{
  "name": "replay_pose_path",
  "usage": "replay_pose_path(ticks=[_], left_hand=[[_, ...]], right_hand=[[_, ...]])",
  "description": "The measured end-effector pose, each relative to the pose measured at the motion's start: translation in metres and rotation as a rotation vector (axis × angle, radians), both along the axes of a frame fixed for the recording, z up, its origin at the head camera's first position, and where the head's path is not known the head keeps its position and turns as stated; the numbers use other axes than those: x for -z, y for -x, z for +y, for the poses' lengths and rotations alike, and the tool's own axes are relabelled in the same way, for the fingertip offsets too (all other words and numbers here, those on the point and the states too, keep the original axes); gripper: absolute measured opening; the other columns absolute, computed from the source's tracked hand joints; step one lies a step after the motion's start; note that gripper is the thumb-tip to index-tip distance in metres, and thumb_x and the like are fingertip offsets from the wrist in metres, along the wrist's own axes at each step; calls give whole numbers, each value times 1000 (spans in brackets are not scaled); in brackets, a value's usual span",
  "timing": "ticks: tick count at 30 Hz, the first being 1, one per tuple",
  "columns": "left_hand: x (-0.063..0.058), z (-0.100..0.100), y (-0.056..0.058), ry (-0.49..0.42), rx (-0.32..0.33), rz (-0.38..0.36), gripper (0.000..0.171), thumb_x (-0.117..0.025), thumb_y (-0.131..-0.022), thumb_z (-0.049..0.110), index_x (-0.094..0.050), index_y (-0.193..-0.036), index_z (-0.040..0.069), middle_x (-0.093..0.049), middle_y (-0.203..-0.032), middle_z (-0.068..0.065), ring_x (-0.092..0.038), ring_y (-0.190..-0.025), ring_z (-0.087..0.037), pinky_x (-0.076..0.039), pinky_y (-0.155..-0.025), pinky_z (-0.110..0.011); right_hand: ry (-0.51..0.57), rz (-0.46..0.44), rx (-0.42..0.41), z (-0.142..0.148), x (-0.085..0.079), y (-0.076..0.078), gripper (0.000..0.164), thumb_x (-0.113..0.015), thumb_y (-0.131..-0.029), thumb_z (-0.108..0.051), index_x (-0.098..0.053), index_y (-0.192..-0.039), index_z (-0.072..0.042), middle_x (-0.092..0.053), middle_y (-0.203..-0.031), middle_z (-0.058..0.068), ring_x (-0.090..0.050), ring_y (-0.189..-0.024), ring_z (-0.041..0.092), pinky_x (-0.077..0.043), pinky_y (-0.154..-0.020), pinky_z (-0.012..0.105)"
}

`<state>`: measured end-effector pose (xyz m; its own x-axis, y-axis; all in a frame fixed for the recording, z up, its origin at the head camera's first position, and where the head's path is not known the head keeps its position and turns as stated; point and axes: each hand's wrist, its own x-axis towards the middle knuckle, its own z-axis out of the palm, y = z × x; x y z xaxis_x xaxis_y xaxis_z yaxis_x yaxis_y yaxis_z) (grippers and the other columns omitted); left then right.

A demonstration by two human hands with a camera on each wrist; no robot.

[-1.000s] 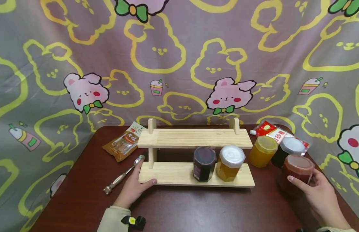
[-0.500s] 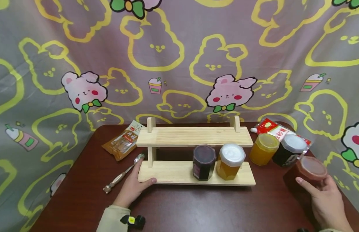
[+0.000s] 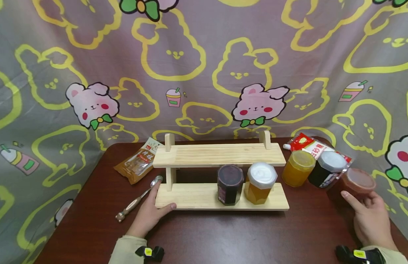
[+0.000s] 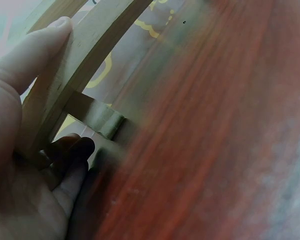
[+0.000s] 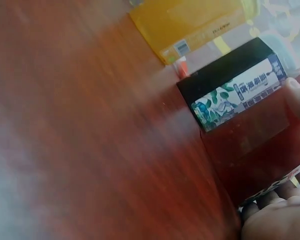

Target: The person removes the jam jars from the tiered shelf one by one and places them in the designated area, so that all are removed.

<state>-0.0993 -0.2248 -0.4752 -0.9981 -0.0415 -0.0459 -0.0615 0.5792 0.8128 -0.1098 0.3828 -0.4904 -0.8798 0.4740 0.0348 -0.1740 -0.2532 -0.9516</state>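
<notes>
the red jar (image 3: 357, 181) sits farther right in the frame than a second ago, now just beside the dark jar (image 3: 326, 170), so i'd say it's basically lined up there. right hand (image 3: 371, 217) grip's curled round it, jar-wide; left hand (image 3: 151, 214) grips the wooden rack (image 3: 220, 154).

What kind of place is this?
Probably a small indoor table corner, though I can't tell which room: there's a dark brown table, a two-level wooden rack on it, and a cartoon-animal cloth hanging behind.
</notes>
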Motion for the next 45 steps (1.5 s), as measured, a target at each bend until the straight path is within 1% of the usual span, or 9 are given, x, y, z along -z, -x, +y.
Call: replay_pose_path(ticks=[8, 14, 18, 22, 26, 28, 36, 40, 45], left_hand=[[1, -1, 0, -2, -2, -3, 109, -85, -80, 42, -18, -161, 10, -32, -158, -25, -41, -138, -40, -32, -111, -57], [0, 0, 0, -1, -1, -9, 110, -85, -80, 42, -17, -161, 10, -32, -158, -25, -42, -137, -41, -33, -111, -57], [-1, 1, 0, 5, -3, -8, 110, -85, -80, 41, -17, -161, 10, -32, -158, -26, -41, -137, -41, -32, -111, -57], [-1, 1, 0, 12, -4, -9, 110, -85, -80, 42, -17, -160, 10, -32, -158, -26, -41, -137, -42, -32, -111, -57], [0, 0, 0, 13, -2, -10, 110, -85, -81, 42, -17, -161, 10, -31, -158, -26, -41, -138, -42, -32, -111, -57], [0, 0, 0, 11, 1, -6, 110, -85, -81, 42, -17, -161, 10, -31, -158, -26, -40, -138, -41, -32, -111, -57], [0, 1, 1, -1, 4, -1, 110, -84, -81, 42, -17, -161, 9, -30, -159, -25, -38, -140, -41, -31, -112, -57], [-1, 1, 0, -1, -2, -15, 110, -85, -80, 42, -17, -161, 10, -29, -159, -24, -38, -140, -41, -31, -112, -57], [-1, 1, 0, 5, -4, -24, 111, -84, -80, 44, -16, -161, 10, -28, -161, -23, -38, -140, -40, -31, -112, -57]], right_hand=[[-41, -144, 90, 0, -2, 8, 78, -75, -88, -2, -37, -154, -17, -36, -154, -1, -29, -144, 6, -28, -111, 15], [-74, -187, 100, 2, -1, 9, 80, -79, -87, -10, -38, -155, -21, -38, -155, -5, -30, -142, 5, -26, -112, 15], [-90, -204, 97, 3, -1, 9, 79, -79, -87, -13, -40, -155, -25, -36, -158, -10, -27, -144, 3, -21, -114, 16], [-98, -195, 91, 2, -2, 8, 74, -76, -90, -12, -42, -154, -29, -34, -159, -12, -24, -145, 3, -19, -114, 15], [-109, -177, 76, 2, 0, 7, 72, -74, -91, -12, -42, -154, -29, -36, -157, -12, -24, -145, 2, -20, -113, 14], [-104, -164, 68, 3, 0, 7, 71, -74, -92, -11, -42, -154, -29, -37, -156, -10, -25, -145, 2, -22, -113, 13], [-81, -78, 7, 7, 2, 6, 70, -70, -93, -4, -41, -154, -24, -38, -154, -5, -27, -143, 4, -24, -111, 11], [-100, -92, -14, 9, 3, 5, 72, -71, -93, -5, -40, -155, -24, -37, -154, -6, -27, -143, 3, -23, -111, 11], [-124, -146, -7, 9, 3, 5, 74, -73, -92, -10, -38, -155, -27, -35, -156, -8, -24, -143, 2, -19, -114, 14]])
